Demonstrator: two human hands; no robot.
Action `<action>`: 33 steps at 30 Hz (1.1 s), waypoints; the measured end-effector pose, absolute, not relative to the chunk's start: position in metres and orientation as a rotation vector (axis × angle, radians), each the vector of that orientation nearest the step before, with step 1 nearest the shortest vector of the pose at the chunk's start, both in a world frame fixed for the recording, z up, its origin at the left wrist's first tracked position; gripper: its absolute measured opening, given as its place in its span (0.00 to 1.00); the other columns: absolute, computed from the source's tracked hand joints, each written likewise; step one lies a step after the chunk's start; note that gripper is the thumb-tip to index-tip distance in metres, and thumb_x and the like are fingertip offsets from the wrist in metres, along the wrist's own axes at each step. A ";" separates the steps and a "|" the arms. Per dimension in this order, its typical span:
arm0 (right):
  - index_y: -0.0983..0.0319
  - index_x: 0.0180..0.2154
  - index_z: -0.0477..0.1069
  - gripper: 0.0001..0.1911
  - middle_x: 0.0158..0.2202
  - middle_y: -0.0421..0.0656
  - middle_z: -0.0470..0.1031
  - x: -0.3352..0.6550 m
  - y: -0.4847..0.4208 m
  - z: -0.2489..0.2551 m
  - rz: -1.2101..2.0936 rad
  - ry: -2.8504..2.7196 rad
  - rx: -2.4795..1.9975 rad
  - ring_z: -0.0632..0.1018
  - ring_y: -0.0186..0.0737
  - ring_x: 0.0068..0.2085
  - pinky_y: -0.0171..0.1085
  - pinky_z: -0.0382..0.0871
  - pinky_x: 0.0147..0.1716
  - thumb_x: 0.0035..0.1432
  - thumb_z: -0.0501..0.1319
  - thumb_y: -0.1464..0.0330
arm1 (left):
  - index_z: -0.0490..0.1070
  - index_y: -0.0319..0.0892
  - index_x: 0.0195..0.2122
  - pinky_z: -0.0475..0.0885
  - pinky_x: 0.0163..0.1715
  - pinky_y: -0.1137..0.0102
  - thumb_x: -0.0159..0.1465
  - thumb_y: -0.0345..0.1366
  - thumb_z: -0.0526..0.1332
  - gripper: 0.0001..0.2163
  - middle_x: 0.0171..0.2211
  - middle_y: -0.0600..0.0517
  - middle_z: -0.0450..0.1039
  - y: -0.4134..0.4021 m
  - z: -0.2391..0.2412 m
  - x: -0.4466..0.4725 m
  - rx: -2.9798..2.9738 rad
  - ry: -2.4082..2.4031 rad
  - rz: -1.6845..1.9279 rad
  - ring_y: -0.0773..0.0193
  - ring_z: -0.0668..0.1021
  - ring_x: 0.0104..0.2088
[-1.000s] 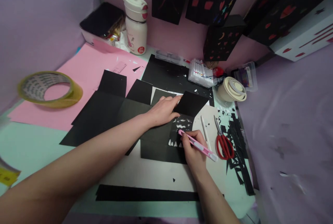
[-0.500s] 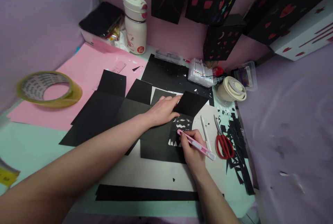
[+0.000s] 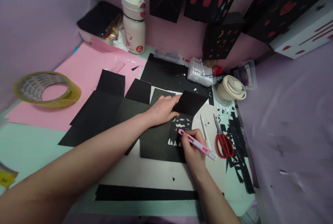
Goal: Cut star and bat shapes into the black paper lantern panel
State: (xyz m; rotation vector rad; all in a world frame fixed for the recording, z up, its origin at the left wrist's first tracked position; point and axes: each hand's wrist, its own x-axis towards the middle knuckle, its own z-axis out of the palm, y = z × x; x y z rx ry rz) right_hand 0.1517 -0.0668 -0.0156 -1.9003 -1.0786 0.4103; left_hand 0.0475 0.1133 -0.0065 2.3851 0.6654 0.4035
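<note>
We grasp the pink cutter (image 3: 200, 145) in the right hand (image 3: 194, 151), pen-fashion, with its front end over the cut-outs in the black card (image 3: 156, 135). We cannot tell whether the tip touches the card. Our left hand (image 3: 161, 111) grasps nothing; we rest it flat on the card, fingers extended, above and to the left of the right hand. The card passes beneath the left hand and forearm and extends well to their left. A black flap (image 3: 192, 102) lies just right of the left fingertips.

Beneath the card we see a white board (image 3: 161, 173). Just right of the right hand lies a white pen (image 3: 204, 126); next come red-handled scissors (image 3: 224, 146), then black scraps (image 3: 238, 152). Below both hands, toward us, lies a black strip (image 3: 145, 193).

Beyond the left hand we find a black sheet (image 3: 161, 71), and a marker box (image 3: 200, 73) at its right end. A lidded cup (image 3: 231, 89) stands above and right of the right hand. Well left of the left hand, a tape roll (image 3: 73, 95) lies on pink paper (image 3: 85, 59), upon the surface (image 3: 28, 140).
</note>
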 end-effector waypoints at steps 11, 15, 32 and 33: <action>0.60 0.29 0.68 0.09 0.23 0.36 0.71 0.151 -0.066 -0.015 0.447 -1.104 -1.894 0.72 0.33 0.24 0.32 0.64 0.24 0.59 0.61 0.63 | 0.58 0.40 0.58 0.63 0.48 0.62 0.62 0.35 0.63 0.24 0.40 0.48 0.73 0.113 -0.009 0.047 2.395 0.664 0.415 0.55 0.75 0.44; 0.60 0.29 0.69 0.09 0.24 0.37 0.72 0.152 -0.067 -0.015 0.439 -1.079 -1.909 0.73 0.34 0.25 0.32 0.65 0.26 0.59 0.61 0.63 | 0.59 0.39 0.58 0.63 0.48 0.62 0.63 0.35 0.63 0.24 0.42 0.46 0.73 0.112 -0.007 0.047 2.423 0.665 0.400 0.54 0.74 0.45; 0.60 0.28 0.68 0.09 0.22 0.36 0.70 0.151 -0.065 -0.016 0.377 -1.104 -1.905 0.71 0.34 0.23 0.32 0.63 0.23 0.59 0.60 0.64 | 0.57 0.37 0.60 0.63 0.48 0.62 0.62 0.34 0.62 0.26 0.46 0.43 0.73 0.112 -0.002 0.048 2.449 0.669 0.358 0.51 0.73 0.49; 0.60 0.28 0.68 0.09 0.22 0.37 0.71 0.151 -0.066 -0.016 0.381 -1.098 -1.905 0.71 0.34 0.23 0.32 0.63 0.24 0.59 0.60 0.64 | 0.57 0.37 0.60 0.63 0.48 0.62 0.62 0.34 0.62 0.26 0.45 0.44 0.73 0.112 -0.002 0.048 2.449 0.670 0.358 0.51 0.73 0.49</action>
